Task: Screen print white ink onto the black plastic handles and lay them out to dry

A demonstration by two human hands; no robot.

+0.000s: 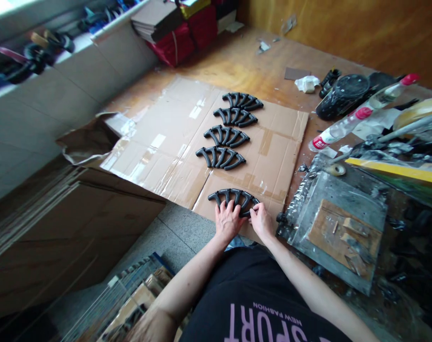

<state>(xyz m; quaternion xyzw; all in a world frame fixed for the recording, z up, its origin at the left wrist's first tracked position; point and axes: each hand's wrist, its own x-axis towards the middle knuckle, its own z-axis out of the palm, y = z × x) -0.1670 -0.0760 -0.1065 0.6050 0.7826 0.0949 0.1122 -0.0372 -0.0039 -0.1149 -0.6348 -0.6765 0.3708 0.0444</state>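
Note:
A fanned row of black curved handle-like pieces [233,194] lies on the flattened cardboard [258,178] close to my body. My left hand [228,221] rests over the lower ends of this row with its fingers spread, touching several pieces. At the row's right end, my right hand [261,221] is closed, thumb and fingers pinching the outermost curved piece. Its fingertips partly cover that piece. Farther up the cardboard, several similar fans sit one behind another, the closest of them being a fan of black pieces [221,157].
To the right are clear bottles with red caps [344,127], a black container [344,92], a tape roll [335,169] and a grey board [326,187]. Stacked cardboard [76,213] leans at left. Red bundles [176,45] stand at the back by the tiled wall.

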